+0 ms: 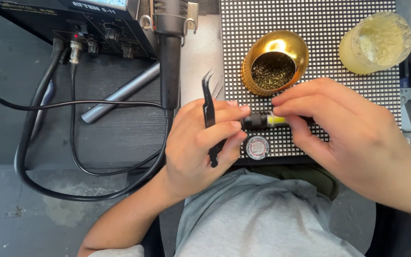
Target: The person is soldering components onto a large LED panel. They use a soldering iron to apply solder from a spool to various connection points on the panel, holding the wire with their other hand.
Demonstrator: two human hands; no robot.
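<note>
Sat on the dark bench (pixel 110 138): a dotted LED panel (pixel 319 43), a black soldering station (pixel 72 24), a gold tin of brass wool (pixel 274 64), a yellowish jar (pixel 376 43). Right hand (pixel 353 128) curled, fingers pinched on one end of a small black-and-yellow tube (pixel 265 120) over the panel's near edge. Left hand (pixel 200 147) closed on the tube's other end, gripped black tweezers (pixel 209 114) too. Lay just below the tube: a small round solder spool (pixel 257 146).

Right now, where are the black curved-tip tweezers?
In the head view, left of centre: the black tweezers are held upright in the left hand, tips pointing toward the hot-air handle, just left of the gold tip-cleaner pot.
</note>
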